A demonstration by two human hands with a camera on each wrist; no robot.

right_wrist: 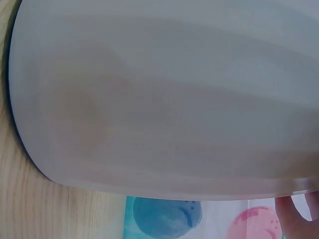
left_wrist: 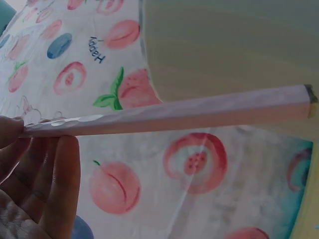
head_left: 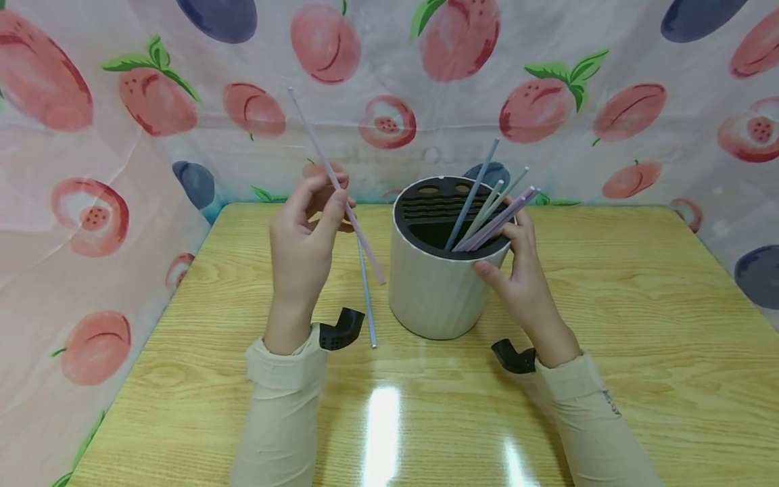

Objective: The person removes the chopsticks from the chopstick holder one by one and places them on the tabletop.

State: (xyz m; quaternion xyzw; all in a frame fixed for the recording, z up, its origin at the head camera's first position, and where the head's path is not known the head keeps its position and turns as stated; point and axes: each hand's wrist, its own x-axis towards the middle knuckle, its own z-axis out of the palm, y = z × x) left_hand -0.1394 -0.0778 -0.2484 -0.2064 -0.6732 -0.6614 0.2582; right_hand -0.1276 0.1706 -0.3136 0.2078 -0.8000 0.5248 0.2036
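In the head view my left hand (head_left: 307, 237) pinches a slim, straight-sided pale purple stick (head_left: 328, 166) between thumb and fingers. The stick slants down to the right, its lower end close to the left side of a white round pen holder (head_left: 438, 297). Its long flat faces show in the left wrist view, where the stick (left_wrist: 199, 112) runs past the fingertips. My right hand (head_left: 523, 270) grips the holder's right side, thumb at the front rim and fingers around the far side. Several blue, pale green and purple sticks (head_left: 496, 220) lean right in the holder's front compartment.
A thin blue stick (head_left: 367, 297) lies on the wood-patterned table (head_left: 639, 325) between my left hand and the holder. Behind the table hangs a peach-print cloth (head_left: 450, 115). The holder's black top has narrow slots and two round holes at the back.
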